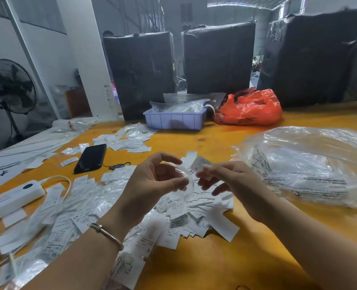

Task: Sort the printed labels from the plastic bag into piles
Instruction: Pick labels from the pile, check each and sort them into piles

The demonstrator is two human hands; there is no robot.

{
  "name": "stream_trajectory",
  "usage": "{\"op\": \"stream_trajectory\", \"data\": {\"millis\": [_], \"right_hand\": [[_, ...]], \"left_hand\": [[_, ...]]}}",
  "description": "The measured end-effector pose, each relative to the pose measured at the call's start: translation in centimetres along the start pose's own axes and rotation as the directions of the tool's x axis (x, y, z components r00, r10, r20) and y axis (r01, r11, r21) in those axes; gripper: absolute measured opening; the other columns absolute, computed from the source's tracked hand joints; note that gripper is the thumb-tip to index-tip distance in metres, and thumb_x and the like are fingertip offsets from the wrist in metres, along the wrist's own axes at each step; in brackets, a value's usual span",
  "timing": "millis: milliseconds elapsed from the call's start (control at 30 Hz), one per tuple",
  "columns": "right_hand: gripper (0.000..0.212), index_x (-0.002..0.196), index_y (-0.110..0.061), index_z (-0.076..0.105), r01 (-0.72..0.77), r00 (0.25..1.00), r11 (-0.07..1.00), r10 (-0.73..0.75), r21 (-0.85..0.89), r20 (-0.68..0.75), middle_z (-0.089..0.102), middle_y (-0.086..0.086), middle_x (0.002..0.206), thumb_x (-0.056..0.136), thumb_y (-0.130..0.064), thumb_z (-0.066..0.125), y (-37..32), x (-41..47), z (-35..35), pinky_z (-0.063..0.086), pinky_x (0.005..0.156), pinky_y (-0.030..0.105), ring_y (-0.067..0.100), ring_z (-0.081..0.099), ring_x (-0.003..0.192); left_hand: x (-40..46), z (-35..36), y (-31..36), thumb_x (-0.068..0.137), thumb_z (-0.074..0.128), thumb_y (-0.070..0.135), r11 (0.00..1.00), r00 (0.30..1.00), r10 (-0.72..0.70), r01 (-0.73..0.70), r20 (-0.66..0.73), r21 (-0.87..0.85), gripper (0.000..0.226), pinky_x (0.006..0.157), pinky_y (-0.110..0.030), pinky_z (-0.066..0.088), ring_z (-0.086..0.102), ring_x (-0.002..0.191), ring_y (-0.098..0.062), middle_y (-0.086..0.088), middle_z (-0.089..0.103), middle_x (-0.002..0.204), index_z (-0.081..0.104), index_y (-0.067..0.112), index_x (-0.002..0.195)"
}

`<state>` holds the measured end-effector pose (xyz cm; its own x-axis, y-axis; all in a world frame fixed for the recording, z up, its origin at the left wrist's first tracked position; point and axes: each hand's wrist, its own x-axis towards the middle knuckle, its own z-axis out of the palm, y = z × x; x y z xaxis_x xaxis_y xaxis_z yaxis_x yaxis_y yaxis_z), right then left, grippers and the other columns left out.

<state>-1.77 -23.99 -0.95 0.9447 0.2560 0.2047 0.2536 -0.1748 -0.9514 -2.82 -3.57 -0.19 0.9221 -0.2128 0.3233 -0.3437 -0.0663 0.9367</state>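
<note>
While the left hand (152,181) pinched a small clear plastic sleeve (186,181) between thumb and fingers, the right hand (225,181) pinched a folded printed label (198,164) at the sleeve's mouth, fingers curled round it; both were held in the air just above the main label heap (173,210). Whether the label was fully out of the sleeve could not be told, motion blur at the fingertips.

Taking the heap as landmark: it lay directly under the hands on the yellow table (225,141). A second, thinner scatter of labels (131,139) lay beyond it, toward the lilac tray (174,120). The large clear plastic bag (309,164) lay to its right, well apart from the hands. The phone (90,158) lay beyond and left of it, and the white power strip (10,198) at its left edge, with labels touching both.

Risks, as judged: the heap showed mixed sizes (XS, S, M readable), so a dropped label would vanish into unsorted stock. Thin film may cling and drag out two labels at once. Loose slips near the standing fan (10,86) could scatter if it ran.

Open room: bare table lay right of and nearer than the heap, up to the near edge; also between the heap and the tray. The left side was crowded
</note>
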Motion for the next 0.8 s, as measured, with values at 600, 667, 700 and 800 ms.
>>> {"op": "stream_trajectory", "data": {"millis": [600, 667, 700, 800], "right_hand": [[0.016, 0.083, -0.003, 0.073, 0.055, 0.996, 0.996, -0.060, 0.071, 0.063, 0.074, 0.010, 0.079, 0.081, -0.019, 0.069, -0.2, -0.1, -0.3, 0.047, 0.067, 0.026, 0.016, 0.065, 0.072], [0.012, 0.080, -0.007, 0.073, 0.155, 0.988, 0.981, -0.153, -0.118, 0.022, 0.072, 0.005, 0.073, 0.084, -0.018, 0.069, -0.3, -0.2, 0.0, 0.048, 0.063, 0.021, 0.010, 0.064, 0.067], [0.011, 0.078, -0.010, 0.073, 0.198, 0.980, 0.953, -0.198, -0.231, 0.022, 0.071, 0.001, 0.070, 0.084, -0.020, 0.070, -0.3, -0.2, 0.2, 0.049, 0.060, 0.020, 0.007, 0.062, 0.064], [0.015, 0.074, -0.015, 0.071, 0.249, 0.967, 0.903, -0.252, -0.349, 0.039, 0.069, -0.004, 0.068, 0.083, -0.026, 0.071, -0.4, -0.3, 0.7, 0.050, 0.061, 0.029, 0.010, 0.062, 0.064]], "left_hand": [[0.0, -0.2, -0.1, 0.075, 0.078, -0.002, 0.989, 0.982, -0.098, 0.078, 0.164, 0.126, 0.042, 0.071, -0.023, 0.054, 0.064, 0.073, -0.014, -0.003, 0.068, 0.077, 0.065, 0.013, 0.113], [0.0, -0.3, -0.2, 0.077, 0.078, -0.002, 0.978, 0.963, -0.150, 0.110, 0.225, 0.177, 0.027, 0.068, -0.021, 0.053, 0.065, 0.072, -0.013, -0.003, 0.069, 0.076, 0.070, 0.008, 0.101], [-0.1, -0.3, -0.2, 0.078, 0.078, 0.001, 0.972, 0.953, -0.170, 0.120, 0.253, 0.200, 0.021, 0.067, -0.020, 0.053, 0.067, 0.071, -0.014, -0.003, 0.071, 0.077, 0.072, 0.008, 0.097], [-0.1, -0.1, -0.1, 0.084, 0.075, 0.014, 0.960, 0.944, -0.169, 0.093, 0.283, 0.263, 0.006, 0.062, -0.018, 0.051, 0.070, 0.069, -0.016, -0.007, 0.075, 0.079, 0.076, 0.010, 0.088]]}}
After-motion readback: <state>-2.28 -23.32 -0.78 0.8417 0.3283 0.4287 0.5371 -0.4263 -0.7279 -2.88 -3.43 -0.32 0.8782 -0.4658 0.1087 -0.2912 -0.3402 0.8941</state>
